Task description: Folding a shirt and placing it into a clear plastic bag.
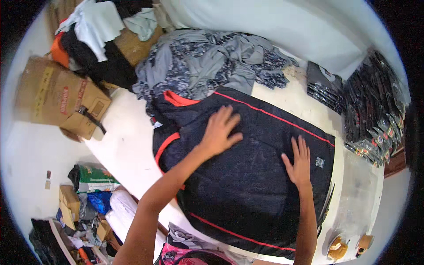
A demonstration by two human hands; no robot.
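From the head view, a dark navy shirt with thin red piping and a red collar lies spread flat across the white table; the left hand and right hand both rest palm-down on it, fingers spread open and gripping nothing. Above the collar, touching it, sits a heap of grey patterned garments, and stacks of bagged dark clothing lie along the table's right side, near the shirt's hem. Bare tabletop shows left of the shirt, toward the cardboard box, and in a narrow strip on the right.
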